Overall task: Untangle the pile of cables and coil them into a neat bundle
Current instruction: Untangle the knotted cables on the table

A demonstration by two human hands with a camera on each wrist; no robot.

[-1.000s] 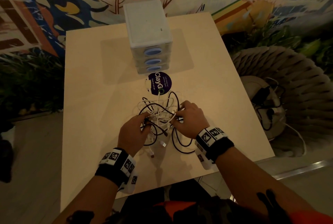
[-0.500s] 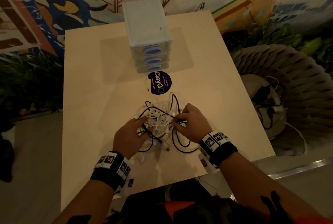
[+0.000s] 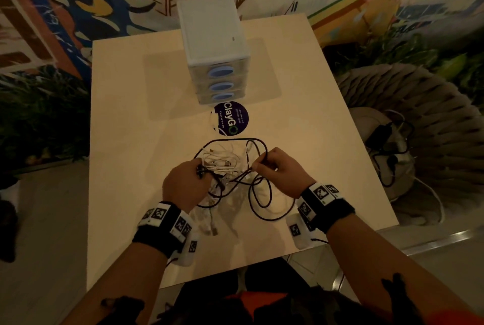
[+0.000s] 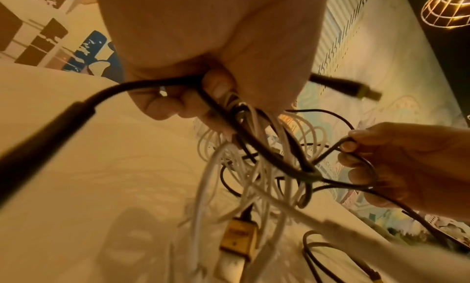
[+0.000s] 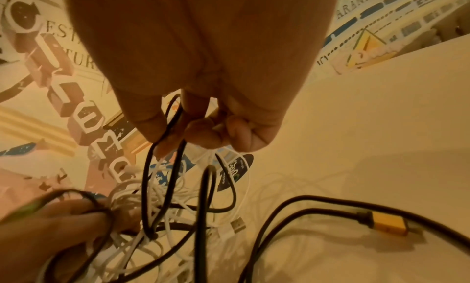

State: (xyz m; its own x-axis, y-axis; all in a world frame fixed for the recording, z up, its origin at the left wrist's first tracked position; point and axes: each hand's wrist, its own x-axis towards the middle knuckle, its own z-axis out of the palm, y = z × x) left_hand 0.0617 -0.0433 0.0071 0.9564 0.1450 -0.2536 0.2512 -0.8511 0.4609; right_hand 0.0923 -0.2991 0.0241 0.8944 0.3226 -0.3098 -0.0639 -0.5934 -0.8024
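A tangle of white cables and black cables hangs between both hands above the pale table. My left hand grips a bunch of white strands and a black cable in its curled fingers. My right hand pinches a loop of black cable between thumb and fingers. A black loop trails onto the table below the right hand. A yellow-bodied plug lies at the right; another dangles under the bunch.
A small white drawer unit with blue handles stands at the table's far middle. A dark round sticker lies just in front of it. To the right, off the table, a woven seat holds a charger and more cables.
Both hands have lifted the tangle off the table and drawn slightly apart. The right hand pulled a black loop up and to the right; a wide black loop now spreads behind the pile.
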